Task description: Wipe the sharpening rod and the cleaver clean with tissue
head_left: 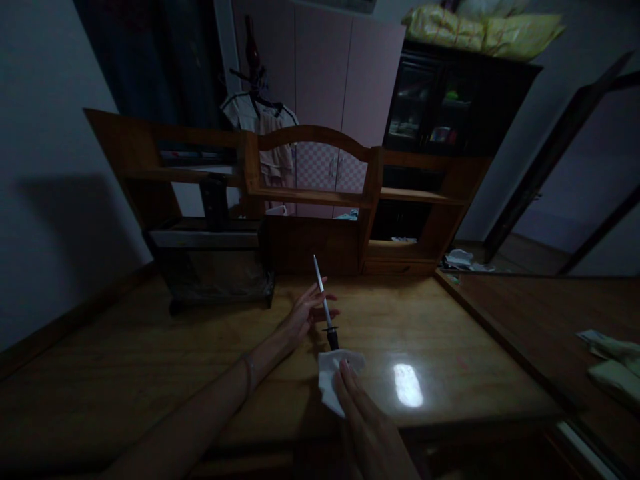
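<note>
A slim sword-shaped rod (326,313) with a pale pointed shaft, a small dark guard and a dark handle slants up over the tabletop. My left hand (303,317) holds its shaft loosely, the fingers partly spread around it. A crumpled white tissue (330,377) covers the lower end of the handle. Against this tissue lies my right hand (363,407), its fingers long and pressed together, closed on the tissue. How far the handle reaches beneath the tissue is hidden.
The glossy wooden desk (225,347) has a shelf unit (370,193) along its back. A dark-framed appliance-like object (215,267) stands at the back left. Folded cloth (615,360) lies on the lower surface at right.
</note>
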Motion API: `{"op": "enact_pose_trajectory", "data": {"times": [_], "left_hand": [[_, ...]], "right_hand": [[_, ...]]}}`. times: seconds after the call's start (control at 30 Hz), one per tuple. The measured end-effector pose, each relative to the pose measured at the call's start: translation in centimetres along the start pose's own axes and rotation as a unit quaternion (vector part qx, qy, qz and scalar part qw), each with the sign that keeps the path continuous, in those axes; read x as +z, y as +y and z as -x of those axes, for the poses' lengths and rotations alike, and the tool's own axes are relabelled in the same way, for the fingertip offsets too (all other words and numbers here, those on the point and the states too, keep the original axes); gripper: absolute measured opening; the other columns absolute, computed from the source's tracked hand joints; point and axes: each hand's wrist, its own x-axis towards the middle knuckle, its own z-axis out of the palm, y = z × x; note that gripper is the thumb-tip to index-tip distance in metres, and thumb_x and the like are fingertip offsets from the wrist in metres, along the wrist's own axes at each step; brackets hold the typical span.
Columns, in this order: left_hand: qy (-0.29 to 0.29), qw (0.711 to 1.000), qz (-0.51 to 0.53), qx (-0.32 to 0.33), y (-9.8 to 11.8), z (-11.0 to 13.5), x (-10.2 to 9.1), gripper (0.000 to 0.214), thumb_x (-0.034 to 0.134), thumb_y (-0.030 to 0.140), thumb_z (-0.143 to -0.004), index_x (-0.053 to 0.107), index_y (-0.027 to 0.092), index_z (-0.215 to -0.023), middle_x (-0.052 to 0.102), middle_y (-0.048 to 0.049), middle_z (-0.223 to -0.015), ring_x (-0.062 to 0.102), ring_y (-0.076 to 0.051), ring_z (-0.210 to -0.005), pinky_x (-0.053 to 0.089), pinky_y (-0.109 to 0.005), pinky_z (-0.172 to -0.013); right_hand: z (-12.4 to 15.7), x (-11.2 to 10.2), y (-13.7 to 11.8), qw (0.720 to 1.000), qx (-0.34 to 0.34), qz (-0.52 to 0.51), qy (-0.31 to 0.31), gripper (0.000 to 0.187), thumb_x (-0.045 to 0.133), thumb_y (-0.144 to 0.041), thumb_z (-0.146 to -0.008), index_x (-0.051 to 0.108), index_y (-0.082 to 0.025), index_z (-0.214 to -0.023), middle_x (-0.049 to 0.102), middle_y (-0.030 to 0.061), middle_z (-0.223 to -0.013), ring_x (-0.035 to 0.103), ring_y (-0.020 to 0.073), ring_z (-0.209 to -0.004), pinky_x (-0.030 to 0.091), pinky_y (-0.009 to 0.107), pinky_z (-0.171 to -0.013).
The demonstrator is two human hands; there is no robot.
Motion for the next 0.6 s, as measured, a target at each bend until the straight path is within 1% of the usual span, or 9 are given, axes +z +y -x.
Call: {"op": "enact_pose_trajectory", "data": {"times": [0.1, 0.2, 0.37, 0.5, 0.6], "left_hand": [[0.003, 1.0, -0.006, 0.005, 0.2, 0.1, 0.1, 0.058, 0.058, 0.029, -0.084, 0.036, 0.029, -0.138, 0.064, -0.0088, -0.104, 0.069, -0.02, -0.072, 0.054, -0.033, -0.067], [0.008, 1.0, -0.01, 0.004, 0.4, 0.2, 0.4, 0.06, 0.059, 0.029, -0.084, 0.035, 0.029, -0.139, 0.064, -0.0085, -0.103, 0.069, -0.019, -0.069, 0.053, -0.031, -0.065], [0.013, 1.0, -0.015, 0.003, 0.6, 0.4, 0.7, 0.064, 0.062, 0.03, -0.081, 0.034, 0.03, -0.139, 0.063, -0.0066, -0.099, 0.068, -0.017, -0.068, 0.052, -0.028, -0.063], [0.014, 1.0, -0.016, 0.008, 0.5, 0.5, 0.7, 0.067, 0.065, 0.027, -0.079, 0.035, 0.03, -0.139, 0.061, -0.0035, -0.089, 0.067, -0.017, -0.068, 0.052, -0.029, -0.065], [0.017, 1.0, -0.018, 0.01, 0.4, 0.4, 0.7, 0.065, 0.065, 0.026, -0.079, 0.037, 0.03, -0.138, 0.06, -0.0028, -0.088, 0.066, -0.015, -0.066, 0.052, -0.03, -0.065]], "right_hand": [[0.3, 0.4, 0.1, 1.0, -0.012, 0.018, 0.01, 0.076, 0.035, 0.004, -0.074, 0.016, -0.009, -0.146, 0.018, 0.0164, -0.15, 0.022, 0.0251, -0.136, 0.037, 0.039, -0.104], [0.5, 0.4, 0.2, 0.999, -0.015, 0.033, 0.007, 0.078, 0.034, 0.006, -0.073, 0.014, -0.01, -0.147, 0.023, 0.0164, -0.148, 0.025, 0.0235, -0.135, 0.039, 0.036, -0.102], [0.8, 0.3, 0.4, 0.999, -0.019, 0.045, -0.004, 0.082, 0.031, 0.01, -0.071, 0.012, -0.014, -0.147, 0.028, 0.0137, -0.146, 0.03, 0.0214, -0.132, 0.041, 0.033, -0.1], [1.3, 0.6, 0.8, 0.999, -0.021, 0.047, 0.006, 0.083, 0.033, 0.008, -0.071, 0.012, -0.017, -0.147, 0.03, 0.0125, -0.144, 0.035, 0.0226, -0.129, 0.044, 0.032, -0.098], [1.6, 0.8, 1.0, 0.999, -0.024, 0.043, 0.014, 0.082, 0.035, 0.007, -0.072, 0.014, -0.018, -0.147, 0.031, 0.0114, -0.144, 0.035, 0.0235, -0.129, 0.044, 0.033, -0.098]]}}
